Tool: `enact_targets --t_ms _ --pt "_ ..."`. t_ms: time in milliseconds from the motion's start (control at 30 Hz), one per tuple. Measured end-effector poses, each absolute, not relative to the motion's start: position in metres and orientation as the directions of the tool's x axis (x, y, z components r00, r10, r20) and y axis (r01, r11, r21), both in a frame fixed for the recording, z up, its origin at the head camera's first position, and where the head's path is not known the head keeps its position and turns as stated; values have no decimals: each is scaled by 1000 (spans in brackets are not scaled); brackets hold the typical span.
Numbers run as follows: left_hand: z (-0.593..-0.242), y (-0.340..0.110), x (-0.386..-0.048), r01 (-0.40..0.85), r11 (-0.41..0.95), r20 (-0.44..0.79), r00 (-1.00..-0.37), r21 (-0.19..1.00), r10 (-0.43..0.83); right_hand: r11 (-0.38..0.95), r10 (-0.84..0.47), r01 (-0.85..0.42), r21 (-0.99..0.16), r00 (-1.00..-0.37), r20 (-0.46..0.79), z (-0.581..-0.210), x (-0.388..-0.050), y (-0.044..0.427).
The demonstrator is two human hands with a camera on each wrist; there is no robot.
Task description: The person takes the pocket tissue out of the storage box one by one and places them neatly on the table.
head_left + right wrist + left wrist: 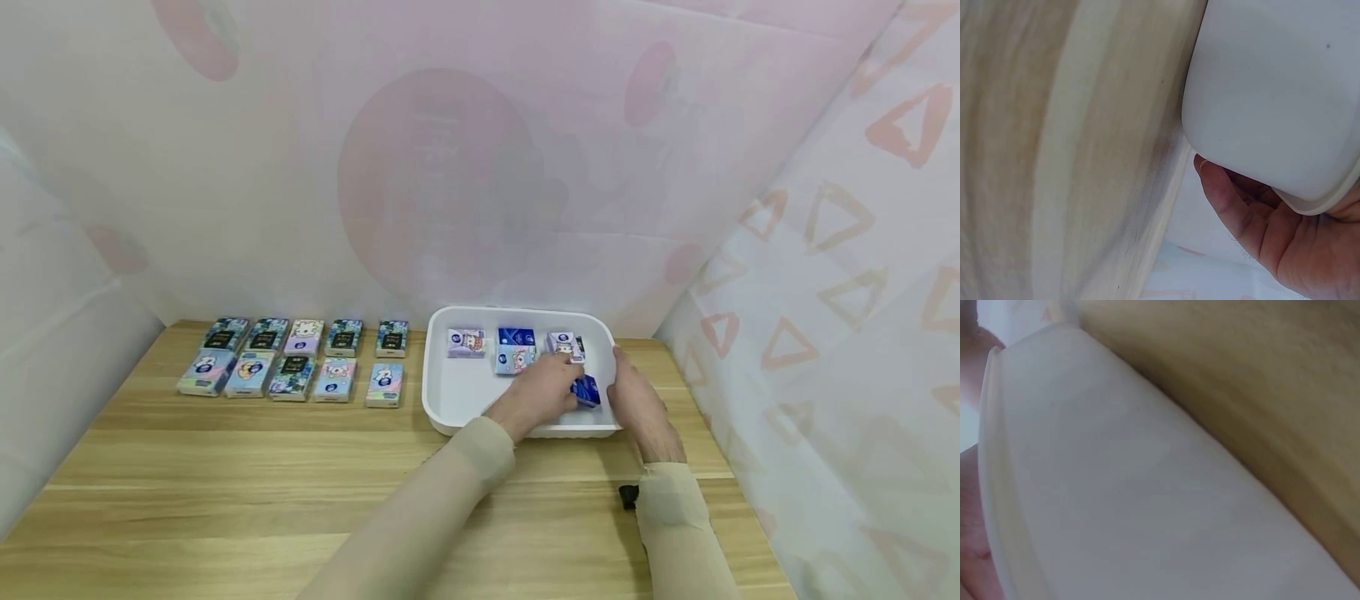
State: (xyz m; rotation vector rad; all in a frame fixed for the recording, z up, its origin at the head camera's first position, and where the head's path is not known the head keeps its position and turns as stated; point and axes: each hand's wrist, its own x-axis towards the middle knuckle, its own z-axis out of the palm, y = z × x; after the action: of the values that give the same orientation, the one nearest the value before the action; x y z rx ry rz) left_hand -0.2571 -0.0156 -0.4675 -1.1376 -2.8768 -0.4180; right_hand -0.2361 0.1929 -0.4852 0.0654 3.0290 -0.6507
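Right hand point(639, 406) clamped on white tray point(459, 390) at its right edge, likely steadying it; left hand point(537, 392) at dark-blue pack point(589, 390), tray's near right corner, grip can't be told.

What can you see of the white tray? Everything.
The white tray is open-topped and rectangular, with rounded corners, smooth plain walls and a projecting rim; it looks like plastic. It sits upright on the wood-grain table, long sides running left to right, and small printed packs lie inside. The right hand grips its right end. The left hand reaches in over the near side; whether it touches the tray is unclear.
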Motion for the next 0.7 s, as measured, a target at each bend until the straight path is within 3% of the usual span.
enact_targets --t_ms 467,700 --pt "-445 -55 -255 577 729 155 -811 367 564 896 74 103 -432 -994 -85 -488 -239 192" --pt "-435 -82 -253 611 706 245 -791 357 561 889 80 118 -443 -991 -104 -487 -240 192"
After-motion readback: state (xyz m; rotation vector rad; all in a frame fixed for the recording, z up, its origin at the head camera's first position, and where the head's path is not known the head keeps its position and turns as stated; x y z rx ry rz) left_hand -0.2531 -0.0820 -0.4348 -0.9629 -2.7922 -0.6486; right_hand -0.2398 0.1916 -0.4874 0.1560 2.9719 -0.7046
